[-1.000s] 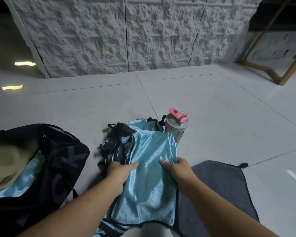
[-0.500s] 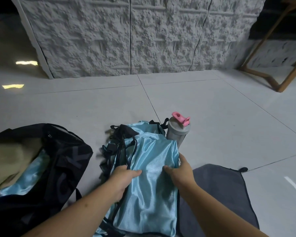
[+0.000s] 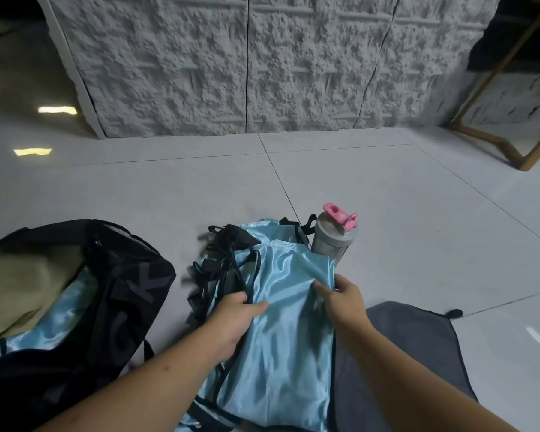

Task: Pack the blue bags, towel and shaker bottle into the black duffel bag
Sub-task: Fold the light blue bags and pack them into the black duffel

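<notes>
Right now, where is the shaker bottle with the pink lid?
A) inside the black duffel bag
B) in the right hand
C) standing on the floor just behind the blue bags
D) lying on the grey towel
C: the shaker bottle stands upright on the floor tiles behind the blue bags, and neither hand touches it.

Pretty dim, cool-toned indoor shot. Two bright light reflections glare off the glossy floor tiles at the left edge. Soft shadows only. Wide-angle bending curves the textured wall near the corners, and the satin blue bag shows soft sheen and slight blur.
</notes>
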Action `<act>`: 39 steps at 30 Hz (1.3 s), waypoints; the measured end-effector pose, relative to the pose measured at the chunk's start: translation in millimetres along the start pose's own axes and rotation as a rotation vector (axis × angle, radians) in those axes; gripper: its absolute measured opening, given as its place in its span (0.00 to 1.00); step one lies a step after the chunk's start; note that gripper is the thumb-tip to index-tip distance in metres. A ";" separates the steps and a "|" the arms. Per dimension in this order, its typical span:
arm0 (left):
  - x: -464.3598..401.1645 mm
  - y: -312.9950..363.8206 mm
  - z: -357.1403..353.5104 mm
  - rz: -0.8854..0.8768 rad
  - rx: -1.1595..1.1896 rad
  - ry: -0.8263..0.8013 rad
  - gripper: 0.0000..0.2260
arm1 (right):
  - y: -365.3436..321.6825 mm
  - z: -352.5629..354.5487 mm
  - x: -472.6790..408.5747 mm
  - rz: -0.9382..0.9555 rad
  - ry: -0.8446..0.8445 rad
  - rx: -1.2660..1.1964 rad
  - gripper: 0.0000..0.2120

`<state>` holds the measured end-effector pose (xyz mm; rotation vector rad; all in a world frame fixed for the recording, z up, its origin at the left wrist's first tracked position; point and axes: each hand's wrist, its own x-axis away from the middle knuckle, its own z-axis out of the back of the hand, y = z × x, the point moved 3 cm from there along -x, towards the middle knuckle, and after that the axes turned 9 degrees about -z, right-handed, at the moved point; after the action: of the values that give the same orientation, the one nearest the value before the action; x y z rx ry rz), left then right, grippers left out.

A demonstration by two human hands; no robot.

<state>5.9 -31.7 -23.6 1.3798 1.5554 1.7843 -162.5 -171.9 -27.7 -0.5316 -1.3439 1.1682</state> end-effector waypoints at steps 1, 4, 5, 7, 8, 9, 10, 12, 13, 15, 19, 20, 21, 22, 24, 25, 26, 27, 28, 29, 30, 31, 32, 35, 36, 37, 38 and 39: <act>-0.5 -0.3 0.8 0.002 -0.011 0.014 0.02 | -2.5 1.2 0.3 0.016 -0.032 -0.067 0.07; -0.3 0.2 2.5 -0.011 -0.068 0.046 0.03 | -2.1 -0.8 -1.4 -0.001 -0.122 -0.094 0.08; -0.9 -0.8 3.7 -0.010 -0.074 0.055 0.02 | -0.5 -0.7 -1.8 -0.037 -0.148 -0.092 0.07; -1.4 -1.9 3.7 -0.010 -0.073 0.056 0.00 | 5.4 1.5 -0.7 -0.154 -0.222 -0.062 0.10; -0.6 -2.4 3.7 -0.008 -0.077 0.065 0.01 | 9.1 3.6 0.5 -0.209 -0.255 -0.011 0.11; 1.3 -1.4 3.2 -0.009 -0.079 0.073 0.03 | 12.6 6.1 1.8 -0.250 -0.279 0.042 0.13; 3.0 -0.9 3.6 -0.004 -0.081 0.087 0.04 | 16.3 7.8 2.6 -0.275 -0.289 0.069 0.14; 4.9 -1.5 5.1 0.022 -0.071 0.097 0.05 | 20.9 9.8 5.0 -0.293 -0.294 0.047 0.13; 5.4 -2.0 6.1 0.032 -0.064 0.102 0.05 | 21.3 9.9 7.1 -0.292 -0.300 0.008 0.13; 6.6 -4.0 7.8 0.052 -0.060 0.113 0.05 | 18.3 9.4 12.3 -0.290 -0.349 -0.093 0.12; 8.6 -4.8 10.2 0.066 0.007 0.120 0.08 | 4.6 4.6 22.4 -0.286 -0.445 -0.131 0.12; 8.9 -2.9 9.2 0.067 0.048 0.099 0.09 | 1.7 2.0 22.8 -0.281 -0.451 -0.121 0.13; 10.2 -0.7 7.8 0.075 0.084 0.074 0.11 | -2.4 -0.2 24.3 -0.273 -0.445 -0.100 0.13; 13.0 3.1 7.4 0.085 0.096 0.053 0.13 | -6.3 -2.3 25.0 -0.258 -0.429 -0.059 0.14; 18.9 10.1 8.0 0.094 0.063 0.013 0.19 | -14.9 -7.4 27.8 -0.223 -0.409 0.058 0.17; 18.9 9.8 9.8 0.097 0.004 -0.018 0.26 | -18.8 -9.4 29.7 -0.206 -0.393 0.105 0.15; 19.0 10.4 10.0 0.090 -0.066 -0.058 0.28 | -22.5 -10.6 31.3 -0.194 -0.375 0.128 0.13; 19.0 11.4 9.6 0.070 -0.119 -0.081 0.23 | -24.6 -10.3 31.4 -0.185 -0.347 0.133 0.12; 19.5 12.0 9.3 0.051 -0.148 -0.068 0.16 | -27.2 -9.4 32.7 -0.170 -0.310 0.134 0.11; 19.5 12.0 10.3 0.037 -0.147 -0.048 0.12 | -30.8 -8.4 34.3 -0.145 -0.274 0.132 0.09; 21.4 13.9 9.8 0.030 -0.117 -0.033 0.10 | -34.0 -7.7 36.5 -0.115 -0.243 0.129 0.06; 22.8 15.8 9.8 0.020 -0.079 -0.026 0.10 | -37.5 -6.8 38.7 -0.083 -0.212 0.126 0.05; 23.1 17.0 10.2 0.003 -0.052 -0.023 0.10 | -41.0 -6.4 41.5 -0.057 -0.188 0.116 0.03; 23.6 20.9 14.7 -0.048 -0.027 -0.012 0.10 | -50.8 -8.7 53.8 -0.052 -0.235 -0.013 0.03; 24.9 23.1 17.3 -0.060 -0.020 0.003 0.11 | -54.0 -9.6 58.4 -0.070 -0.276 -0.060 0.04; 27.0 26.3 19.4 -0.075 -0.020 0.019 0.12 | -57.1 -10.7 61.9 -0.085 -0.321 -0.096 0.05; 28.5 30.1 22.5 -0.080 -0.025 0.053 0.14 | -60.6 -11.8 65.7 -0.095 -0.368 -0.121 0.07; 29.2 32.6 25.9 -0.084 -0.034 0.082 0.17 | -63.9 -12.5 69.3 -0.102 -0.417 -0.139 0.08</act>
<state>24.8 -4.8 15.1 1.2220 1.5929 1.8288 -141.8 -132.6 56.4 -0.3213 -1.7977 1.1447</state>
